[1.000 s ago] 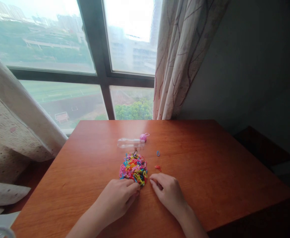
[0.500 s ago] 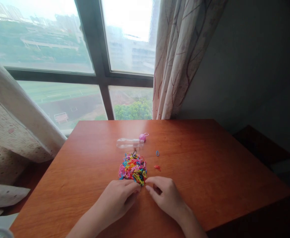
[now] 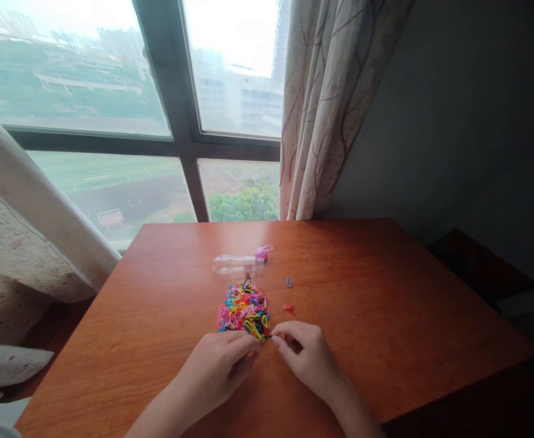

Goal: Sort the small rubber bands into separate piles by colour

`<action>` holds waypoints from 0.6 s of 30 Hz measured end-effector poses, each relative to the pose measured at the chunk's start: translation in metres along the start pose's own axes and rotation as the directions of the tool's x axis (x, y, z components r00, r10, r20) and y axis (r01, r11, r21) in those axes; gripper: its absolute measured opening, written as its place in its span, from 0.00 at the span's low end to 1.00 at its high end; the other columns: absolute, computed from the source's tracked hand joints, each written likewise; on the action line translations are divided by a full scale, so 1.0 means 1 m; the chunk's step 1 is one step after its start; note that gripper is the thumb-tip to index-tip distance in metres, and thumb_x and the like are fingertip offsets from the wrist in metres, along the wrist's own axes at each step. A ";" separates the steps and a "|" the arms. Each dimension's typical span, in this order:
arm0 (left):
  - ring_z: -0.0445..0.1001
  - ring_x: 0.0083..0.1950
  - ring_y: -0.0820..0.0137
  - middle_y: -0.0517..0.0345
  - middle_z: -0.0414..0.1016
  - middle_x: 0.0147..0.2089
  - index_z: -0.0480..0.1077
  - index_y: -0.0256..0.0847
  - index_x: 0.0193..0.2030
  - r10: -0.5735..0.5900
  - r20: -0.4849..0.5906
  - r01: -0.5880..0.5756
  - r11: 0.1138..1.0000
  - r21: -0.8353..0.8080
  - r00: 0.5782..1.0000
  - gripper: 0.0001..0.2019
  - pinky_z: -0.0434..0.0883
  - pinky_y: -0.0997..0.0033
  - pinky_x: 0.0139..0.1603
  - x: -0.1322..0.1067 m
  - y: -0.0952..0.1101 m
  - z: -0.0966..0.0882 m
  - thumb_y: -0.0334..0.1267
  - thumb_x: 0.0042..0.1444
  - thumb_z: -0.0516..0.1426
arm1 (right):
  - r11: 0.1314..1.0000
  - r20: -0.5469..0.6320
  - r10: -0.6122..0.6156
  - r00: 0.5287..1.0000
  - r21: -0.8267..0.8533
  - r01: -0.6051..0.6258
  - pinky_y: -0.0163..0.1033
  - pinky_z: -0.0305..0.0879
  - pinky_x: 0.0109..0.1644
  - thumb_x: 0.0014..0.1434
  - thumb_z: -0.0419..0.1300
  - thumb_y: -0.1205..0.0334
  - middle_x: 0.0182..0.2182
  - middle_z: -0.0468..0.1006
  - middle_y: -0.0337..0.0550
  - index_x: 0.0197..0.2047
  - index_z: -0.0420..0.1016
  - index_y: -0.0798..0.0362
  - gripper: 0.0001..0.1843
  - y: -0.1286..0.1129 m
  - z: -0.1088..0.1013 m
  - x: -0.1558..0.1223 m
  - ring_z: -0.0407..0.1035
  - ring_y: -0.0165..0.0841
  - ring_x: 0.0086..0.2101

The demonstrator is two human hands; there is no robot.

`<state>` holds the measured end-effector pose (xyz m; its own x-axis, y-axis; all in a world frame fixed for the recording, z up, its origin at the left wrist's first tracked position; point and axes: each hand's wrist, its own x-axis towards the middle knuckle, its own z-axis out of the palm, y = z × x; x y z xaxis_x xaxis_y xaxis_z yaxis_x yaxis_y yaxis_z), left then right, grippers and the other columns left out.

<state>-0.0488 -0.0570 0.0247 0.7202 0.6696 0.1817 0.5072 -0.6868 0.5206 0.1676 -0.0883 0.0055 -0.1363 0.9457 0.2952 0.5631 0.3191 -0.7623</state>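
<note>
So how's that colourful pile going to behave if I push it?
The pile will probably spread rather than slide as one, since it's many small loops. They look thin, so each is likely light and floppy. They overlap, so some may snag.

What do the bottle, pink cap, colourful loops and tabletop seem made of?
Bottle: probably plastic, perhaps glass, glossy; see-through with bright highlights.
Pink cap: likely plastic, opaque, judging by its solid colour.
Colourful loops: perhaps rubber, thin and bent; finish too small to judge.
Tabletop: wood or wood-look laminate, sheened; grain and window glare show.
</note>
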 end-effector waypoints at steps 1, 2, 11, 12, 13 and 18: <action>0.75 0.32 0.73 0.61 0.77 0.33 0.70 0.44 0.40 -0.006 -0.011 0.006 1.000 -0.013 1.000 0.10 0.65 0.77 0.32 0.000 -0.001 -0.001 0.31 0.65 0.48 | 1.000 -0.052 0.027 0.998 -0.008 -0.027 0.31 0.59 0.27 0.63 0.56 0.60 0.22 0.74 0.36 0.35 0.78 0.51 0.10 0.005 -0.005 0.003 0.66 0.28 0.22; 0.75 0.33 0.73 0.61 0.78 0.34 0.70 0.45 0.41 -0.012 -0.020 0.011 1.000 -0.024 1.000 0.10 0.65 0.77 0.33 -0.001 -0.002 -0.002 0.31 0.65 0.48 | 0.998 -0.111 0.054 0.992 -0.030 -0.058 0.31 0.59 0.26 0.63 0.56 0.59 0.22 0.73 0.36 0.35 0.78 0.52 0.11 0.010 -0.011 0.007 0.66 0.29 0.21; 0.76 0.33 0.72 0.61 0.79 0.35 0.70 0.45 0.41 -0.016 -0.030 0.016 1.000 -0.006 0.999 0.11 0.65 0.77 0.33 -0.001 -0.008 -0.007 0.29 0.63 0.49 | 0.916 -0.353 0.086 0.932 -0.340 -0.214 0.34 0.59 0.30 0.62 0.53 0.53 0.21 0.73 0.40 0.35 0.79 0.52 0.16 0.069 -0.054 0.050 0.67 0.32 0.23; 0.76 0.33 0.72 0.61 0.79 0.35 0.70 0.46 0.41 -0.015 -0.028 0.015 1.000 -0.001 1.000 0.11 0.65 0.77 0.33 -0.001 -0.008 -0.007 0.29 0.63 0.49 | 0.910 -0.353 0.087 0.932 -0.352 -0.219 0.35 0.59 0.29 0.62 0.53 0.53 0.21 0.74 0.40 0.35 0.79 0.52 0.16 0.073 -0.054 0.050 0.67 0.32 0.22; 0.76 0.33 0.72 0.61 0.79 0.35 0.70 0.46 0.41 -0.015 -0.027 0.015 1.000 0.004 1.000 0.11 0.65 0.77 0.33 -0.001 -0.008 -0.007 0.29 0.63 0.49 | 0.906 -0.352 0.089 0.932 -0.361 -0.223 0.35 0.58 0.29 0.62 0.53 0.53 0.21 0.74 0.40 0.34 0.79 0.51 0.16 0.076 -0.053 0.049 0.66 0.32 0.22; 0.75 0.32 0.72 0.61 0.78 0.34 0.70 0.45 0.40 -0.011 -0.040 0.013 0.999 0.032 0.999 0.10 0.65 0.77 0.32 -0.001 -0.010 -0.007 0.30 0.63 0.49 | 0.899 -0.353 0.096 0.931 -0.370 -0.233 0.35 0.59 0.29 0.63 0.52 0.52 0.20 0.73 0.40 0.35 0.79 0.52 0.18 0.083 -0.050 0.042 0.67 0.32 0.22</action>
<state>-0.0580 -0.0492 0.0255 0.6951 0.6880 0.2087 0.5311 -0.6870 0.4960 0.2496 -0.0257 -0.0162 0.2146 0.8890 0.4046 0.8398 0.0436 -0.5411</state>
